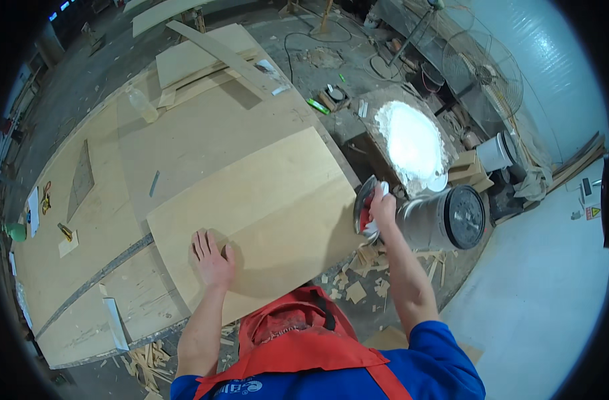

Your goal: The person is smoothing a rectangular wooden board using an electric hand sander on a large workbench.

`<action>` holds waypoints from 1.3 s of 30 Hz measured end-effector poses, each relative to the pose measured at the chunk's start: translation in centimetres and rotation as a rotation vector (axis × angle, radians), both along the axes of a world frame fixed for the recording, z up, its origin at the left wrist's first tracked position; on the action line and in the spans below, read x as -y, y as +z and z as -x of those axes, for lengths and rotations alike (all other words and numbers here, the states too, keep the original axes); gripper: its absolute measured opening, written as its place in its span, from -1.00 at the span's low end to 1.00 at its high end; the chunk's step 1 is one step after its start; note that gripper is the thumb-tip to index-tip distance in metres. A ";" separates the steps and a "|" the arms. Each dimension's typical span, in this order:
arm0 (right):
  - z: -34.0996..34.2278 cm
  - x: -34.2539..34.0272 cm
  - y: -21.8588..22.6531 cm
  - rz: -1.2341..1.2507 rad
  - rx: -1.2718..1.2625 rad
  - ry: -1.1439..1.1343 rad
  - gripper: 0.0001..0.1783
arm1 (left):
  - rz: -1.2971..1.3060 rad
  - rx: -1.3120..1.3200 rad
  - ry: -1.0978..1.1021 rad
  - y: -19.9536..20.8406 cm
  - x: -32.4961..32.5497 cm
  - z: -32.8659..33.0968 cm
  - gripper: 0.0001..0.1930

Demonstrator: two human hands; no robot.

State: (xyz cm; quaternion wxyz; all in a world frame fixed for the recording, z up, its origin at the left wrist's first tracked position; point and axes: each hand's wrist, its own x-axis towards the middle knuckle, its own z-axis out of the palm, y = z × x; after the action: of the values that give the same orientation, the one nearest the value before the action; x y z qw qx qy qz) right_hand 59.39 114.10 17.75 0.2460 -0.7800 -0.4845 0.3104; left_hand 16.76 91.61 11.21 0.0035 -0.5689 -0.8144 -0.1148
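Note:
A large, pale wooden sheet (278, 193) lies at an angle over the worktable, its near edge close to my red apron. Flat on its left part rests my left hand (215, 265), palm down with the fingers stretched out. At the sheet's right edge, my right hand (383, 207) is closed round the handle of what looks like a clothes iron (364, 205), red and white with a dark metal rim. The iron stands tilted on its side there; whether it touches the sheet's edge I cannot tell.
Right of the table stand a lidded bucket (424, 220) and a box topped with white powder (411, 143). A fan (481, 70) is farther back. Stacked boards (208, 57), a plastic bottle (142, 105) and a metal strip (115, 323) lie on the table (178, 140). Wood scraps (356, 291) litter the floor.

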 end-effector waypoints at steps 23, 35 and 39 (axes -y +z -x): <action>13.2 -12.9 -2.6 -0.167 0.085 0.440 -0.25 | 0.051 0.070 0.042 -0.1 -1.1 0.8 -0.24; 14.3 -23.8 -3.6 -0.052 0.030 0.440 -0.24 | 0.062 0.068 0.012 -0.7 -1.0 0.8 -0.24; 12.6 -24.2 -2.8 0.103 -0.283 0.248 -0.29 | 0.093 0.074 0.007 -0.5 -1.5 0.8 -0.24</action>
State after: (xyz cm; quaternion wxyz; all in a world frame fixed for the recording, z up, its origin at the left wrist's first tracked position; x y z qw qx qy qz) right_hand 46.81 138.30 14.92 0.2311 -0.6746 -0.5207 0.4693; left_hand 15.93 93.09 10.67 -0.0525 -0.5611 -0.8203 -0.0977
